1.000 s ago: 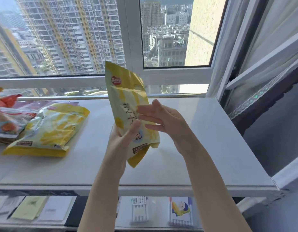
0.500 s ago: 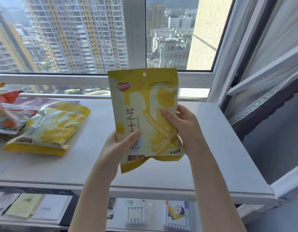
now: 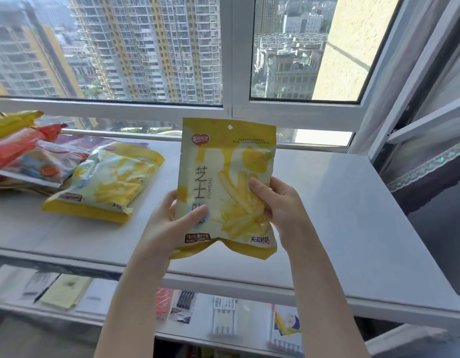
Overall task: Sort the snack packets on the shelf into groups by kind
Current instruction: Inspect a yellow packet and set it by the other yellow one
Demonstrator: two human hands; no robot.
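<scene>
I hold a yellow and white snack packet (image 3: pixel 227 161) with fries printed on it upright above the white shelf (image 3: pixel 340 215), its front facing me. My left hand (image 3: pixel 172 223) grips its lower left corner, thumb on the front. My right hand (image 3: pixel 278 205) grips its lower right side. A matching yellow packet (image 3: pixel 107 182) lies flat on the shelf to the left. Beyond it, at the far left, lies a pile of red and orange packets (image 3: pixel 25 156), partly cut off by the frame edge.
A window with a white frame (image 3: pixel 229 107) runs along the back of the shelf. A lower shelf (image 3: pixel 120 303) under the front edge holds papers and small packaged items. An open window sash (image 3: pixel 417 120) stands at the right.
The packet was side-on and half folded in my left hand; now both hands hold it flat with its front turned toward me. The view has shifted slightly.
</scene>
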